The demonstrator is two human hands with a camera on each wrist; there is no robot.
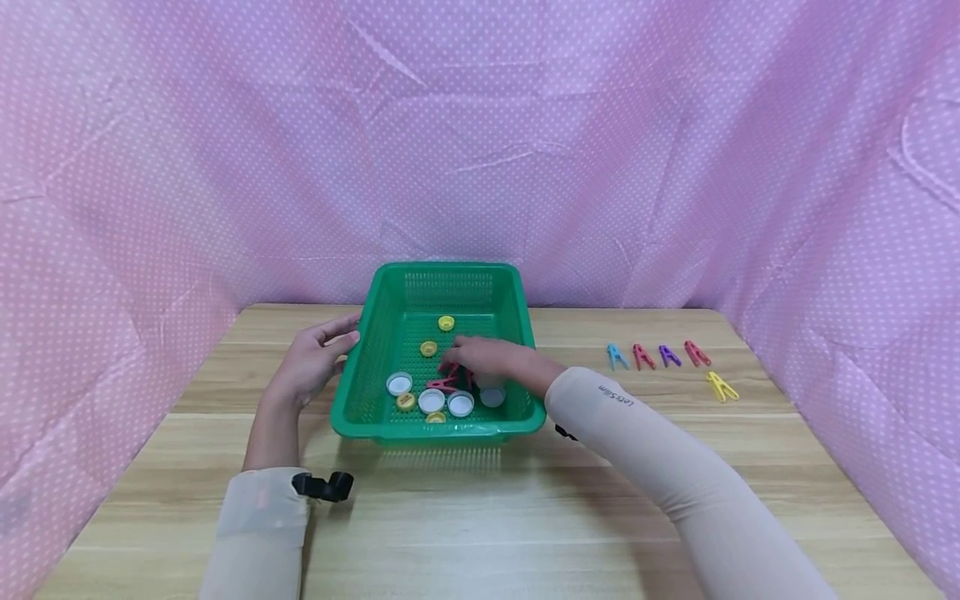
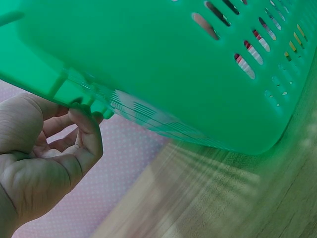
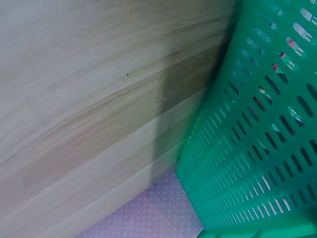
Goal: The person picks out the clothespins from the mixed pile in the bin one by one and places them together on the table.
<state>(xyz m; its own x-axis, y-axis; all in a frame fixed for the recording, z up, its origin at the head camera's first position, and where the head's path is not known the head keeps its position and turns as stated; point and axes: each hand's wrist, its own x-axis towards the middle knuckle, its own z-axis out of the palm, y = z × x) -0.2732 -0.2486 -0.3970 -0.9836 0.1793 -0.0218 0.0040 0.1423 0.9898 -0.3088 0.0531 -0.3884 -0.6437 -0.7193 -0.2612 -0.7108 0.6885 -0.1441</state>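
A green plastic basket [image 1: 352, 375] stands on the table, tilted slightly toward the front. With thumb and fingers, my left hand [image 2: 54, 144] pinches the basket's rim on its left side; the same hand [image 1: 311, 362] shows in the head view. My right hand [image 1: 483, 357] reaches down inside the basket over a red clothespin [image 1: 441, 385]. Its fingertips are partly hidden, so a hold on anything is unclear. White bottle caps [image 1: 431, 401] and yellow bottle caps [image 1: 428, 349] lie around on the basket floor. The right wrist view shows only the basket's slotted side [image 3: 257, 134].
Right of the basket, a loose row holds a blue clothespin [image 1: 617, 357], a purple clothespin [image 1: 670, 356] and two red ones. A yellow clothespin [image 1: 722, 387] lies nearer the front. Pink dotted cloth [image 1: 480, 167] hangs behind the wooden table [image 1: 450, 525].
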